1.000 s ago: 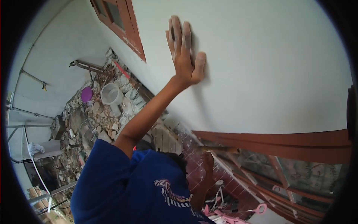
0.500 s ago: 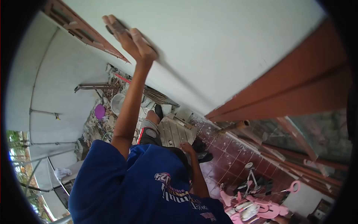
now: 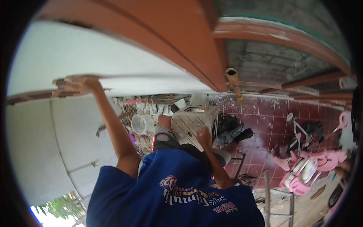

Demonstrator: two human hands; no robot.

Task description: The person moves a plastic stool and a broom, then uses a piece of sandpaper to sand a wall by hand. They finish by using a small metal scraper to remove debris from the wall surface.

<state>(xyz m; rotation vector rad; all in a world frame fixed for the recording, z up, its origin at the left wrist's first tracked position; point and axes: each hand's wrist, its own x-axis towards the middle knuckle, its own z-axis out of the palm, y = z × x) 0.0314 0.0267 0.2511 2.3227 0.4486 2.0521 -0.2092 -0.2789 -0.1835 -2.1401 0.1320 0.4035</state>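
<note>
My left hand (image 3: 81, 84) is stretched out at the left against the white wall (image 3: 132, 60), beside the brown window frame. It is smeared by motion. A dark, thin thing shows at its fingers, too blurred to make out. My right hand (image 3: 204, 137) is low in front of my body, over the edge of a dirty beige plastic stool (image 3: 185, 123). Its fingers are blurred, and whether they hold anything cannot be seen.
A bamboo piece (image 3: 233, 81) stands out near the brown post (image 3: 189, 34). A translucent bucket (image 3: 143, 124) sits by rubble. Pink ride-on toy (image 3: 325, 159) and metal frame (image 3: 267, 193) are at the right, on and beside red tiles (image 3: 264, 128).
The view has turned, bringing the brown post and window across the top. My left hand now appears lower and further left, still at the wall. My right hand appears slightly higher and further right.
</note>
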